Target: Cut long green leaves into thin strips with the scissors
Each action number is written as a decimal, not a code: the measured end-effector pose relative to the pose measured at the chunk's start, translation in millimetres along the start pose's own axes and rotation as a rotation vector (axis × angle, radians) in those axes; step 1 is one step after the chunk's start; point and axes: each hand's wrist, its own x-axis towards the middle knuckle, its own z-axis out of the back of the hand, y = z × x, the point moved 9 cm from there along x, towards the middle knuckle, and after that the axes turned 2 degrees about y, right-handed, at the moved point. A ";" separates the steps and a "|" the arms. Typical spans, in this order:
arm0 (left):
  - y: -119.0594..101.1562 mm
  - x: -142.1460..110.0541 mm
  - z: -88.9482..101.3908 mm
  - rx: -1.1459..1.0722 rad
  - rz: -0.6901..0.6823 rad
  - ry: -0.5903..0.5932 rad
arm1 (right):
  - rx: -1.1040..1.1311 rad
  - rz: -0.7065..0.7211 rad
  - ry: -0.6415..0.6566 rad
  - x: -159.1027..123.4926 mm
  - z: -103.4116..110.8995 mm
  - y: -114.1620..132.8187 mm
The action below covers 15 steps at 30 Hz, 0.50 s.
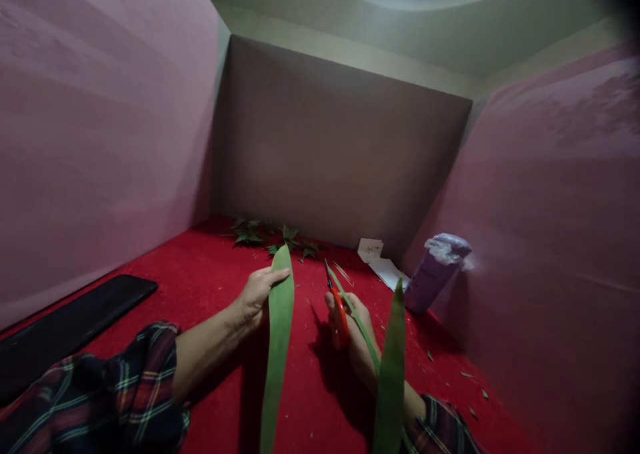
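Observation:
My left hand (259, 297) is closed on a long, broad green leaf (281, 307), thumb across its face near the rounded tip. The leaf runs down past the bottom of the view. To its right, my right hand (357, 324) grips scissors (339, 314) with red handles, dark blades pointing up and away from the leaf. Whether the blades are apart I cannot tell. A thin green strip (361, 327) lies along the right hand. In front of the right forearm stands a second long leaf (393, 367) with a pointed brownish tip; its lower end is out of view.
Red cloth (220, 401) covers the surface, scattered with green scraps. Cut leafy sprigs (250, 231) lie along the back wall. Thin sticks (344, 274), white papers (385, 271) and a purple plastic-wrapped pack (434, 277) are at right. A black flat object (75, 327) lies left. Pink walls flank both sides.

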 end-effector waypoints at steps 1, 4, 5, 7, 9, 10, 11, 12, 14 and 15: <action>-3.3 1.0 3.4 -0.001 0.000 -0.024 | 0.001 0.008 0.014 0.0 -0.5 -0.5; -13.6 3.6 14.4 -0.010 -0.012 -0.095 | -0.046 0.014 0.021 2.0 1.4 0.5; -16.5 4.6 17.5 -0.020 -0.016 -0.110 | -0.089 0.025 0.002 3.7 4.1 3.3; -19.4 6.6 22.9 -0.046 0.000 -0.133 | -0.205 0.061 -0.052 8.5 12.2 11.3; -19.0 8.3 28.3 -0.075 0.041 -0.165 | -0.352 0.091 -0.096 14.8 21.0 18.2; -18.6 9.1 30.8 -0.091 0.059 -0.181 | -0.460 0.096 -0.125 18.1 26.7 20.4; -18.7 10.0 32.9 -0.108 0.068 -0.194 | -0.585 0.094 -0.154 21.4 32.9 21.5; -19.5 11.1 34.6 -0.124 0.066 -0.202 | -0.720 0.092 -0.201 24.2 40.8 22.7; -22.2 13.6 37.3 -0.141 0.040 -0.210 | -0.958 0.089 -0.254 29.4 54.0 23.3; -23.5 15.0 38.7 -0.141 0.024 -0.214 | -1.024 0.085 -0.269 31.5 60.6 22.6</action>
